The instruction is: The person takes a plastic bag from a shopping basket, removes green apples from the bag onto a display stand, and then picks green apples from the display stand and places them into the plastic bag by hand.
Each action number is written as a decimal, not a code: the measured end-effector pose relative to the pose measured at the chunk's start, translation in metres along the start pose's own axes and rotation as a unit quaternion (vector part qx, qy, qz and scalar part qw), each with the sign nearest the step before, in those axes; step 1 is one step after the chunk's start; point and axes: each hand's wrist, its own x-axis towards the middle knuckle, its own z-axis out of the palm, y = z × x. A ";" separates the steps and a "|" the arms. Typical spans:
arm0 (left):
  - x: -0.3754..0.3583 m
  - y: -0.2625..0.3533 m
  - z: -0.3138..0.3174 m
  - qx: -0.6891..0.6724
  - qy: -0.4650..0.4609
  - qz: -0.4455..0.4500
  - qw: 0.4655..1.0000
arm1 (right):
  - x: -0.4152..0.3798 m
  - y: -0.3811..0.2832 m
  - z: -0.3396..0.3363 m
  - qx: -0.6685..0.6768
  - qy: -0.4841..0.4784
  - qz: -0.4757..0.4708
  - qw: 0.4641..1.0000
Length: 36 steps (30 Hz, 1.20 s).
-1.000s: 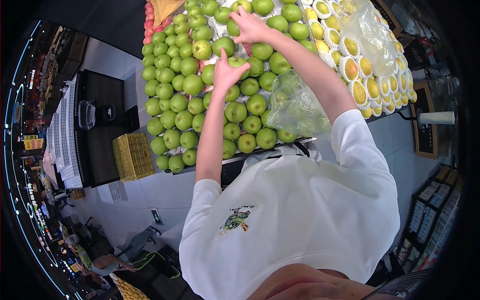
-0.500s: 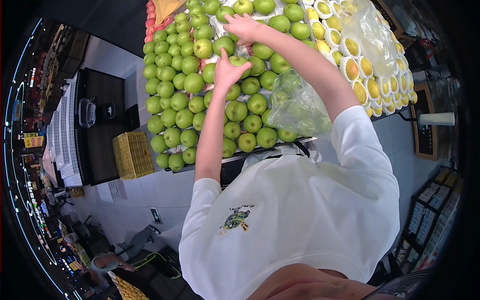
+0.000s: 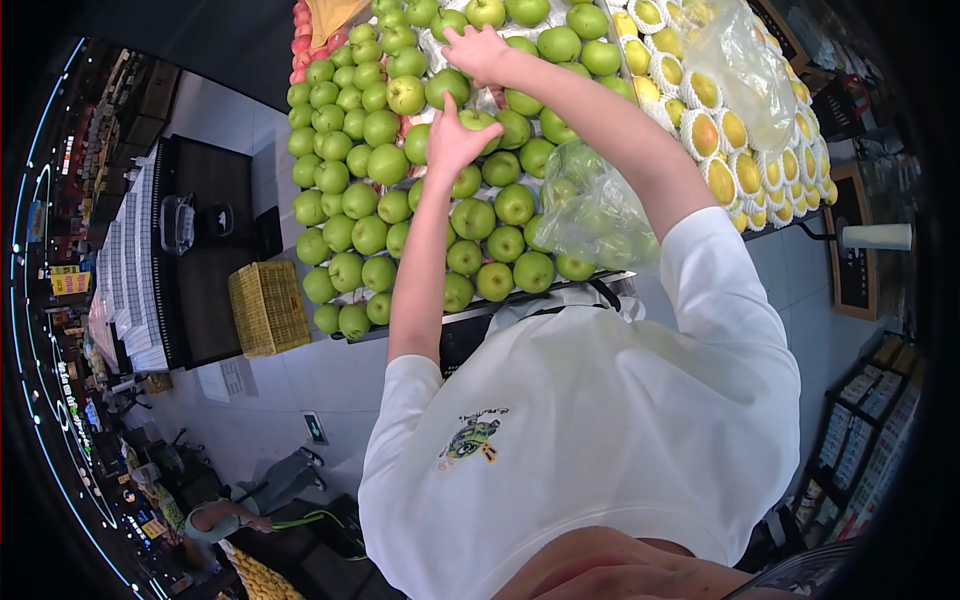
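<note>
Rows of green apples (image 3: pixel 368 235) fill the sloping display before me. My left hand (image 3: pixel 455 142) lies among them, thumb and forefinger curved around one green apple (image 3: pixel 477 122). Another green apple (image 3: pixel 447 88) sits right at its raised fingertip. Farther up, my right hand (image 3: pixel 477 55) is stretched over a bare strip of white lining, its fingers spread and pointing left, close to the apples of the upper rows. Nothing shows in its fingers, though its underside is hidden. Under my right forearm, a clear plastic bag (image 3: pixel 600 215) lies over several apples.
Yellow fruit in white foam nets (image 3: pixel 735 130) is stacked on the right, partly under another clear bag (image 3: pixel 740 80). Red apples (image 3: pixel 301 45) show at the upper left. A yellow basket (image 3: pixel 268 310) stands left of the display. A person (image 3: pixel 225 515) is at the lower left.
My right hand has shifted very slightly left; my left hand stays around the same apple. The person at the lower left has moved a little, and the view has tilted slightly.
</note>
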 end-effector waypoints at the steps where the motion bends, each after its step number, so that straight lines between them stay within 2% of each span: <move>1: 0.000 0.000 0.000 0.005 0.001 -0.001 1.000 | 0.001 -0.001 0.002 -0.009 -0.001 0.002 1.000; 15: 0.000 -0.001 0.000 0.008 -0.021 -0.018 1.000 | 0.006 -0.010 0.014 -0.023 0.043 0.041 0.998; 17: -0.001 0.000 0.000 0.008 -0.022 -0.018 1.000 | 0.006 -0.010 0.004 -0.027 -0.019 0.031 0.999; 23: 0.000 -0.006 0.002 0.001 -0.018 -0.005 1.000 | 0.013 0.000 0.002 -0.009 -0.095 0.025 0.995; 29: -0.004 -0.003 -0.001 -0.001 -0.019 -0.001 1.000 | 0.017 0.008 0.011 0.021 -0.122 0.023 0.992; 35: -0.005 -0.003 -0.003 -0.006 -0.040 -0.017 0.999 | 0.015 0.006 0.029 0.016 -0.111 0.012 0.994; 36: -0.006 -0.004 -0.001 0.007 -0.016 0.006 1.000 | 0.013 0.006 0.029 0.016 -0.112 0.010 0.993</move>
